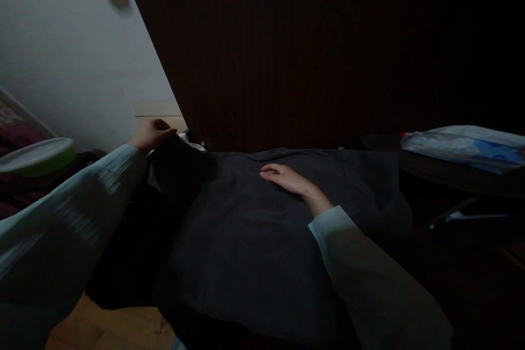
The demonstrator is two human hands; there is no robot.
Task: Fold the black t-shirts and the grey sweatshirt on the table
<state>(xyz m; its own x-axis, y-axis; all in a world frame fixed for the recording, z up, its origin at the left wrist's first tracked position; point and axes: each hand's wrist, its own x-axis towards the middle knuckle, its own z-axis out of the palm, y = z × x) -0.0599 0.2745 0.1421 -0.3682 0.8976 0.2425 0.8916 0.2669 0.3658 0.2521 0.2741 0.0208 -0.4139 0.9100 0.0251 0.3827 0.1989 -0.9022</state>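
A dark grey garment [246, 235] lies spread over a raised surface in front of me, in dim light. My left hand [151, 134] grips the garment's far left corner, fingers closed on the cloth, which is lifted slightly there. My right hand [285, 178] rests flat, palm down, on the middle of the garment near its far edge, fingers together and pointing left. Both arms wear pale long sleeves.
A dark panelled wall [307, 49] stands right behind the garment. A white wall [69, 49] is at left. A green bowl with a pale lid [36, 156] sits at left. A blue-and-white plastic bag [463, 147] lies on a dark ledge at right. Wooden floor [110, 328] shows below.
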